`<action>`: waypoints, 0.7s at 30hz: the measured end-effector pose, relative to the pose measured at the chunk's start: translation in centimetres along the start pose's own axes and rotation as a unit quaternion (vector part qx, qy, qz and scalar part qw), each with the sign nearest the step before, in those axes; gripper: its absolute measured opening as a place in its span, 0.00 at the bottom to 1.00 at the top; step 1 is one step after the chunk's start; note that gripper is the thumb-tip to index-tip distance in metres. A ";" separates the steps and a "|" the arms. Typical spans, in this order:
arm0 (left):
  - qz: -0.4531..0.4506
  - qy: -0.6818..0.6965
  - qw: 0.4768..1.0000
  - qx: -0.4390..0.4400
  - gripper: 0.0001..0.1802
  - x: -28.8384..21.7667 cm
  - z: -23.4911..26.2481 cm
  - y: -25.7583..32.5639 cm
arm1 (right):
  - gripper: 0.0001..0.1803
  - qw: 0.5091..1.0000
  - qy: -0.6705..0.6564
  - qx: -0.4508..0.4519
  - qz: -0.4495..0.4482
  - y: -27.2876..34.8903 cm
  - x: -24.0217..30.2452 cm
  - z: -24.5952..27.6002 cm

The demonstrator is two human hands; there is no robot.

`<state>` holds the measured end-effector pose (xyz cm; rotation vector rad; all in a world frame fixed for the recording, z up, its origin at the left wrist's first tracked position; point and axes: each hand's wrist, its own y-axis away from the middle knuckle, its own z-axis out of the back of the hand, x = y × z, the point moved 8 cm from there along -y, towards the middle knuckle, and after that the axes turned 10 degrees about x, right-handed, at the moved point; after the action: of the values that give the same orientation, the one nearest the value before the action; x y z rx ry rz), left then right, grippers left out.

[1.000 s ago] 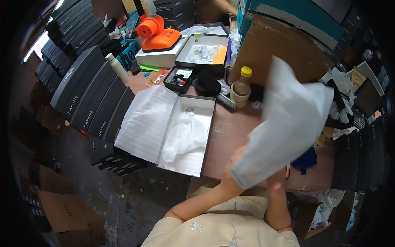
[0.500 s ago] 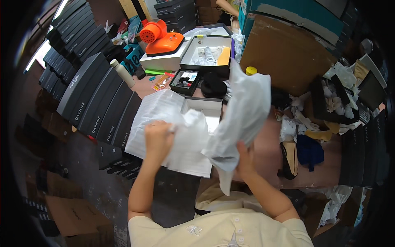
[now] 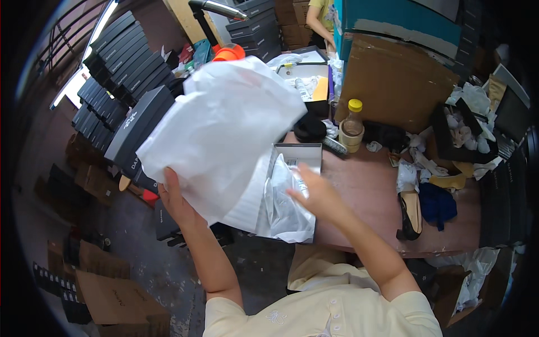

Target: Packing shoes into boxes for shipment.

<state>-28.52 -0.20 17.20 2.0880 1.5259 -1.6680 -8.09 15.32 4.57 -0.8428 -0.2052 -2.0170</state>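
My left hand point(image 3: 178, 202) grips a large white sheet of tissue paper point(image 3: 224, 123) by its near edge, thumb on top, and the sheet is raised. Partly behind it is an open shoebox point(image 3: 303, 150) with a white inside and dark rim, at the table's front edge. A bundle in thin white wrapping point(image 3: 289, 210) lies in the box's near part; what it wraps is hidden. White foam sheeting point(image 3: 247, 210) spreads over the box's left side. Over the bundle hovers my right hand point(image 3: 319, 194), thumb and fingers apart, slightly blurred, with nothing visible in it.
A black shoe point(image 3: 410, 216) and a dark blue cloth point(image 3: 438, 205) lie at the right. Behind the box stand a yellow-capped bottle point(image 3: 352, 126) and a brush point(image 3: 335, 147). Stacked dark shoeboxes point(image 3: 137, 126) line the left; a large cardboard box point(image 3: 396, 84) blocks the back.
The white bundle, earlier upright by my right hand, now lies in the shoebox. My left hand has raised the tissue sheet up and leftward. A co-worker's arm shows more at the back.
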 end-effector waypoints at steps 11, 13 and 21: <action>-0.166 -0.283 0.919 0.220 0.39 5.6 -18.6 8.6 | 0.13 0.924 0.197 -0.315 0.094 14.1 3.1 18.7; 0.017 -0.170 0.888 0.427 0.44 6.3 -23.5 13.3 | 0.14 0.930 0.227 -0.216 0.193 13.2 3.2 15.2; -0.058 -0.474 0.820 0.316 0.12 16.0 -17.8 11.3 | 0.29 0.929 0.272 -0.162 -0.191 21.8 -4.2 13.3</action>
<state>-9.25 14.55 6.68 0.8727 0.8077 -2.8743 17.24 11.71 8.13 -0.4196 0.3123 -2.6158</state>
